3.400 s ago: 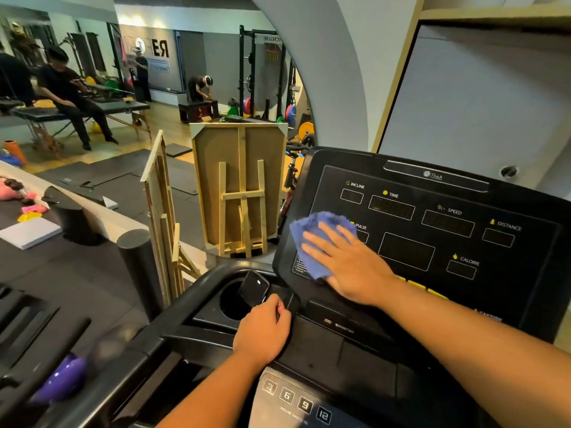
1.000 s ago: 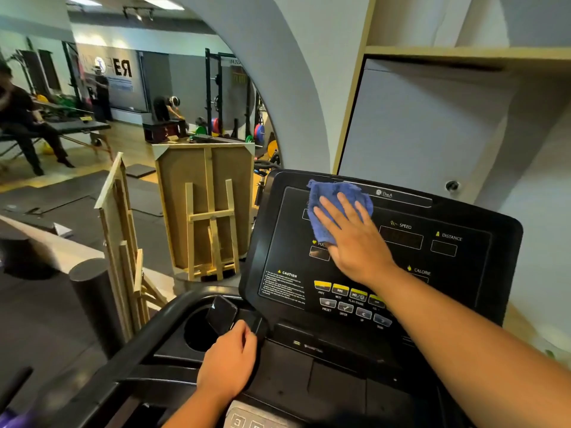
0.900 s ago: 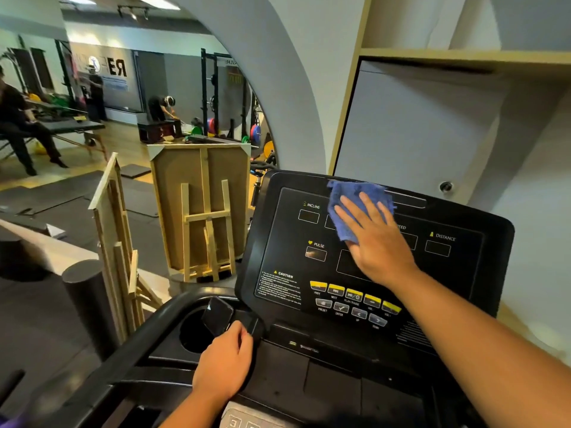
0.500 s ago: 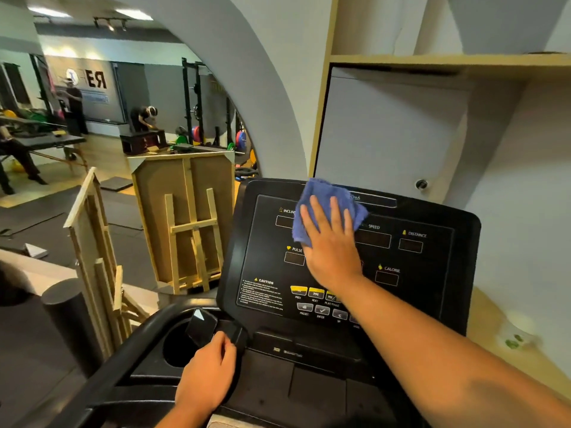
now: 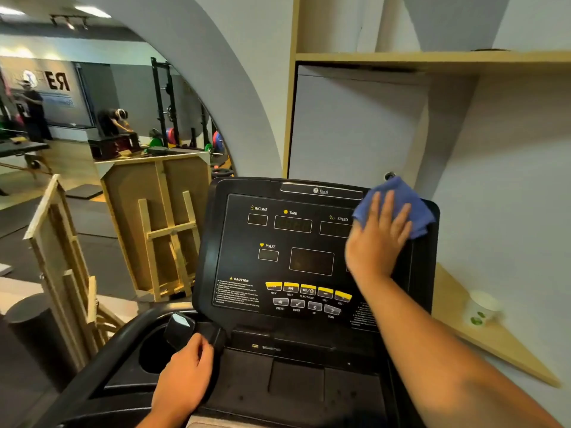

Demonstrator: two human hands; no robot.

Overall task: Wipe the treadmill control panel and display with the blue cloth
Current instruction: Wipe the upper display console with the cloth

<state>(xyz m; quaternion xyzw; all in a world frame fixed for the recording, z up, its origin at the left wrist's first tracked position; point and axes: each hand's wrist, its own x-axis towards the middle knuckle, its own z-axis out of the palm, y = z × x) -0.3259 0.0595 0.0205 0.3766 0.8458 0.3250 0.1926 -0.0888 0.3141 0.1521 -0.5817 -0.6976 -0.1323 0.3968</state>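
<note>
Head view. Your right hand (image 5: 377,239) lies flat at centre right of the frame, fingers straight and spread, pressing the blue cloth (image 5: 398,205) against the upper right corner of the treadmill control panel (image 5: 296,251). The open palm spreads pressure over a wide patch of fabric, which suits wiping a flat face. The cloth is bunched past your fingertips and overlaps the panel's right edge, hiding the readouts there, so that corner is what you are cleaning now. To the left, the INCLINE, TIME and PULSE windows and the central display (image 5: 311,261) sit uncovered; whether they are already clean cannot be told. The yellow buttons (image 5: 308,288) run in a row below your wrist, untouched by the cloth

Your left hand (image 5: 185,378), at lower centre, curls its fingers around the black handlebar grip (image 5: 188,330) beside the cup recess (image 5: 154,353); this grasp likely steadies you as you reach across. A mirror (image 5: 108,118) fills the upper left, and a paper cup (image 5: 480,308) stands on the wooden ledge (image 5: 506,341) at right
</note>
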